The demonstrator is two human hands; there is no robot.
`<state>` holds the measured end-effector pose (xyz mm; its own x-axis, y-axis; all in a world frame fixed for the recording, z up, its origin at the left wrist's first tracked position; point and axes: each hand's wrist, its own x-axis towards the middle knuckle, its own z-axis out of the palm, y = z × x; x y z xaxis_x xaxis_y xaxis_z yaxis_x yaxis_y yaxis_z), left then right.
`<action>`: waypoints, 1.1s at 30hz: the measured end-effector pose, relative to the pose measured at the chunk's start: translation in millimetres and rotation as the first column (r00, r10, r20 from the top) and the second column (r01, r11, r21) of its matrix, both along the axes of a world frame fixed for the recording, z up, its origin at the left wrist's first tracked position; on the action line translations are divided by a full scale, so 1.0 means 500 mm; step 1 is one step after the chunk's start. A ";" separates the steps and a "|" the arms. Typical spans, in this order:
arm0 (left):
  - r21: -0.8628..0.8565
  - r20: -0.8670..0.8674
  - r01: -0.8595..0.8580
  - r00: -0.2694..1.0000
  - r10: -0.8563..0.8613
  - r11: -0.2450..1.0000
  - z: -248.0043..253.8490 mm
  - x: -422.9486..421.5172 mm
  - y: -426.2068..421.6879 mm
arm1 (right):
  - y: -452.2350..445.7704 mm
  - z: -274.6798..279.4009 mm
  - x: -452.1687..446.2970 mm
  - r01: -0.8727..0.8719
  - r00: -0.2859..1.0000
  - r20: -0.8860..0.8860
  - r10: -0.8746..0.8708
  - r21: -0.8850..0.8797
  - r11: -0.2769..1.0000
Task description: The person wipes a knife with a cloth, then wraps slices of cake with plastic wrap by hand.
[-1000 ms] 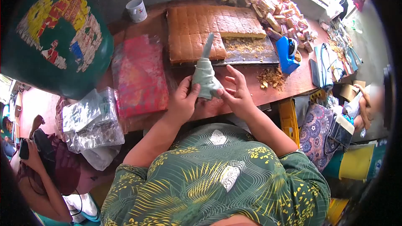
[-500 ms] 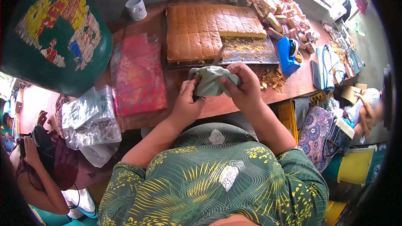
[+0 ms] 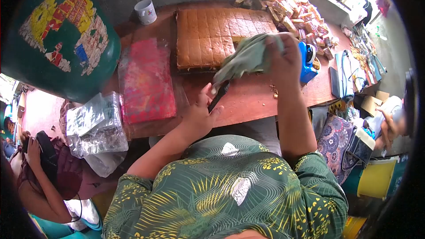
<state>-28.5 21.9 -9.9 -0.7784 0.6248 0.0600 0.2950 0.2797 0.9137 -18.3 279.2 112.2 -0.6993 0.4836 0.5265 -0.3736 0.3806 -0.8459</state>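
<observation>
My left hand (image 3: 199,114), low in front of the cake, has its fingers around a slim black handle (image 3: 218,98), like that of a knife. Its far end is covered by a pale green cloth (image 3: 248,55). My right hand (image 3: 287,53) grips the bunched upper end of the cloth, raised over the cake's right part. The cloth is blurred and hangs slanting down to the handle. Behind lies a large brown sheet cake (image 3: 201,35), scored into blocks; the cloth hides its cut-away corner. Crumbs (image 3: 274,91) lie on the wooden table (image 3: 248,106).
A blue tape dispenser (image 3: 306,68) and a heap of wrapped cake pieces (image 3: 296,11) stand on the right. On the left are a white mug (image 3: 145,12), a red plastic sheet (image 3: 148,82), clear bags (image 3: 95,121) and a green drum (image 3: 66,40). Another person's arm (image 3: 44,181) shows lower left.
My right hand has lifted up and right, stretching out the cloth bunched between both hands before. The black handle now shows in my left hand. Most crumbs beside the dispenser are gone from sight.
</observation>
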 end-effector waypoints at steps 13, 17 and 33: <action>0.424 0.659 -0.086 0.713 -0.241 0.902 0.052 0.006 -0.028 | 0.088 -0.066 0.123 -0.001 0.999 -0.044 -0.011 -0.254 0.967; 0.469 0.660 -0.072 0.691 -0.296 0.880 0.059 0.009 -0.030 | 0.052 -0.138 0.157 -0.223 0.975 -0.099 0.200 -0.520 0.824; 0.322 -0.227 0.135 0.972 -0.062 0.937 0.062 0.023 0.118 | -0.201 -0.147 0.074 -0.336 0.939 -0.155 0.307 -0.607 0.720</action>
<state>-17.0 81.0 20.9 -0.6609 0.6129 0.4331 0.5004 -0.0703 0.8630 18.6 178.5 38.5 -0.8583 0.4610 0.2254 -0.4156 -0.3668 -0.8323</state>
